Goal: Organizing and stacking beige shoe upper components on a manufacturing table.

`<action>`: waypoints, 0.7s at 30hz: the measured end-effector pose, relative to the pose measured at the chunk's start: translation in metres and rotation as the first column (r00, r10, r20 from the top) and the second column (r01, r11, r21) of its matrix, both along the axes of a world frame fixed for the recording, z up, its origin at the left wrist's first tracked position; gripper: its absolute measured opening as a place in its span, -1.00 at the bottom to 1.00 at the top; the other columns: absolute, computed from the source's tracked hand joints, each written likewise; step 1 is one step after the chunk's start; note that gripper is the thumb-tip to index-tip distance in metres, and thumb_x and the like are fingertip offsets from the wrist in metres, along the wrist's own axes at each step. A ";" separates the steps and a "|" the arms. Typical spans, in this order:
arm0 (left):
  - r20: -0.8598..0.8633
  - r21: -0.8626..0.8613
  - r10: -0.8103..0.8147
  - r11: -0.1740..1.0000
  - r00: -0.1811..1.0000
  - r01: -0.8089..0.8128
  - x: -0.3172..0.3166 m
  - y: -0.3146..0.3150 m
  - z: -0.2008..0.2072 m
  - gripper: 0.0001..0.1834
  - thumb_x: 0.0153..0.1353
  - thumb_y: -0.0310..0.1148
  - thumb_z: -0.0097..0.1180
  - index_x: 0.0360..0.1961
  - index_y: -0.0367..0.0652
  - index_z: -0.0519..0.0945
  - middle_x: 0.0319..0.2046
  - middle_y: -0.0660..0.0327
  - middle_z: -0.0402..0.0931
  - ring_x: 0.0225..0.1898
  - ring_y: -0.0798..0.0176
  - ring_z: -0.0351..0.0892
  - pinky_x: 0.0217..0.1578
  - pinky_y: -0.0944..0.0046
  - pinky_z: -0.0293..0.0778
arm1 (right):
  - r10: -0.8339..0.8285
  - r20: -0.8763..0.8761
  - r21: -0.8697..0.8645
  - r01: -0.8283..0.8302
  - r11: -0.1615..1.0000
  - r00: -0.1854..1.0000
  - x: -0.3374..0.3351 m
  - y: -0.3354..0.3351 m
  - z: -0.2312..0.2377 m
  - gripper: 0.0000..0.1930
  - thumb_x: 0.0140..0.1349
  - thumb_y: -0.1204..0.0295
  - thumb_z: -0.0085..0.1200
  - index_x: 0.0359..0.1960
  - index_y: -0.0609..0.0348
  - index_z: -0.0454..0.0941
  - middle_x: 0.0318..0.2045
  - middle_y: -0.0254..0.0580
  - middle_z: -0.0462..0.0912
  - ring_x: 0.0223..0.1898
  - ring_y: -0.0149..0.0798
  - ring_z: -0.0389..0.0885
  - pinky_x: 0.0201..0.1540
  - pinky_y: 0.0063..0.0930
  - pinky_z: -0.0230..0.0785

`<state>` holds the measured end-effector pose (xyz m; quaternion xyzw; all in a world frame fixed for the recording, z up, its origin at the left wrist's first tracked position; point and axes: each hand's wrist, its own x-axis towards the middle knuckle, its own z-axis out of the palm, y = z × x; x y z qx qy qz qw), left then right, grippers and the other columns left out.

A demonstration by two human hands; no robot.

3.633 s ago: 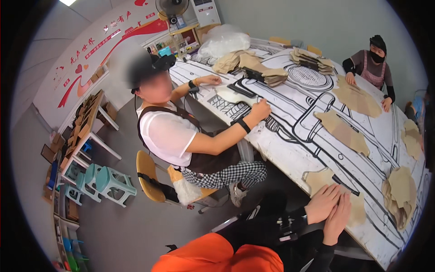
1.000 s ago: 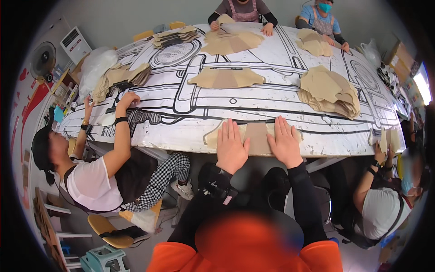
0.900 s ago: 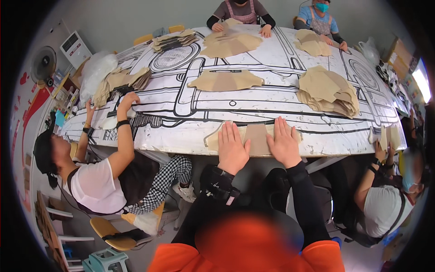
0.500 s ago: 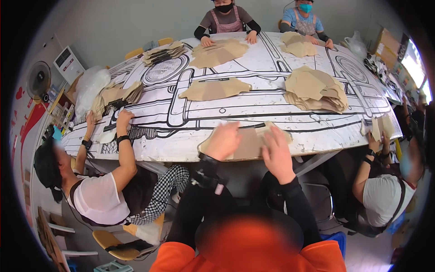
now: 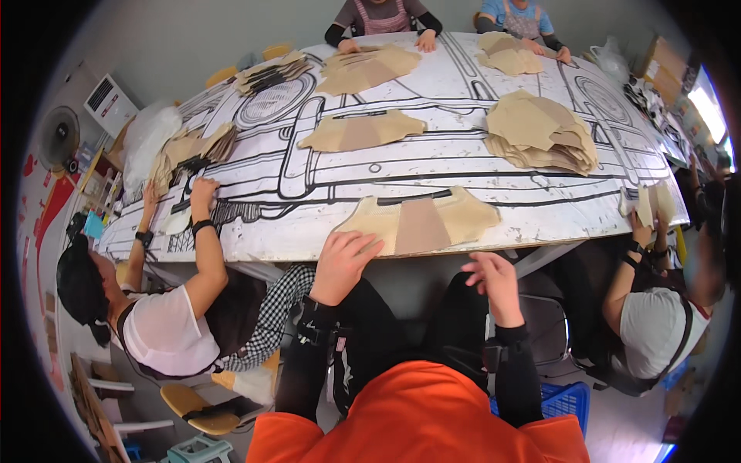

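A flat tan fabric piece [image 5: 463,220] with a brownish middle panel and a dark strip along its top edge lies at the near edge of the table. Over its near left corner are the stretched fingers of my left hand [image 5: 340,266]; whether they press on the cloth is hard to tell. My right hand [image 5: 498,287] hovers off the table's near edge, fingers apart and holding nothing, just below the right half of the piece. Beyond lies a similar fabric piece [image 5: 363,131], with a stack of tan pieces [image 5: 536,131] to its right.
The white table [image 5: 509,174] has black line drawings. Co-workers sit around it: a person in a white top [image 5: 170,332] at left, another in a light shirt [image 5: 660,332] at right, two across handling tan pieces. A blue basket [image 5: 567,405] stands on the floor to my right.
Both my hands have come off the middle of the near fabric piece toward me, the left to its corner, the right past the table edge. The piece now shows almost whole.
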<state>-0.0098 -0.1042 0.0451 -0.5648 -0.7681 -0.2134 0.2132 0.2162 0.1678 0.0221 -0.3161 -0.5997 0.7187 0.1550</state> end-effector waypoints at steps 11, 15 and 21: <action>-0.087 0.029 0.142 0.990 0.986 -0.140 0.063 -0.006 0.021 -0.65 0.24 -0.53 0.34 0.06 -0.10 0.77 0.08 0.19 0.74 -0.05 0.06 0.71 0.01 0.09 0.54 | 0.043 -0.061 -0.183 -0.053 0.982 0.997 -0.051 -0.024 -0.003 -0.63 0.57 0.30 0.24 0.14 0.45 0.64 -0.13 -0.06 0.83 -0.48 -0.28 0.80 -0.59 -0.59 0.35; 0.976 0.167 -0.107 0.927 0.190 -0.336 0.133 -0.002 -0.038 -0.49 0.35 -0.50 0.42 0.29 -0.13 0.57 0.16 0.16 0.66 0.04 0.27 0.65 -0.05 0.30 0.57 | -0.089 -0.329 -0.158 0.038 0.987 0.940 -0.055 -0.061 0.015 -0.68 0.62 0.41 0.15 0.25 0.35 0.56 -0.09 -0.03 0.83 -0.36 -0.18 0.85 -0.51 -0.57 0.49; 0.857 0.478 -0.514 0.771 0.033 -0.421 0.050 0.060 0.012 -0.69 0.65 -0.27 0.11 0.12 -0.35 0.63 -0.22 0.13 0.76 -0.30 0.41 0.63 -0.26 0.37 0.49 | 0.071 -0.471 -0.145 -0.156 0.977 0.879 -0.087 -0.061 0.023 -0.64 0.72 0.31 0.00 0.29 0.39 0.52 -0.06 0.02 0.83 -0.19 -0.18 0.86 -0.25 -0.47 0.63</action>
